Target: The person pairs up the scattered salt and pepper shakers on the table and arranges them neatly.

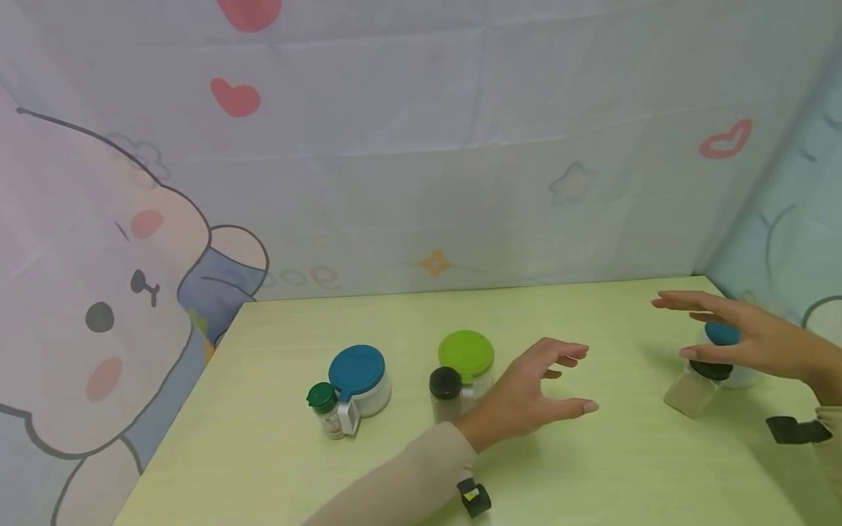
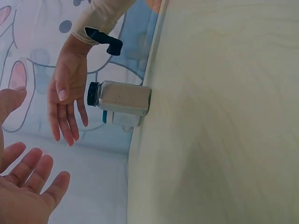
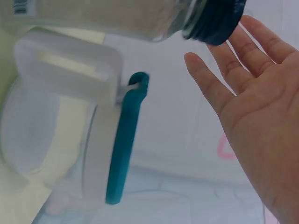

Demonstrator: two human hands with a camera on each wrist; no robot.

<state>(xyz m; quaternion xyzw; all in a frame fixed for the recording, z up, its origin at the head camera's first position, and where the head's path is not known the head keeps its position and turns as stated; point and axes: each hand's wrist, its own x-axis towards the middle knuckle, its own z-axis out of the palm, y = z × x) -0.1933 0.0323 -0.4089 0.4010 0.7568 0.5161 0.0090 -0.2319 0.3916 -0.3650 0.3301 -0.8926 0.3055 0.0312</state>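
My left hand [image 1: 526,398] hovers over the middle of the table, thumb and fingers spread apart with nothing between them. Just left of it stand a black-capped jar [image 1: 445,387] and a pot with a light green lid [image 1: 466,353], both partly hidden by the hand or each other. At the right my right hand [image 1: 756,340] is raised beside the top of a clear seasoning jar [image 1: 691,394] with a black cap and beige contents. Behind that jar is a white pot with a blue lid and handle [image 3: 70,65]. The right fingers are extended and hold nothing.
Further left, a small green-capped shaker [image 1: 325,409] stands against the handle of another blue-lidded pot [image 1: 358,372]. The pale yellow table [image 1: 263,467] ends at a printed cloth backdrop [image 1: 395,183] behind and at the right side.
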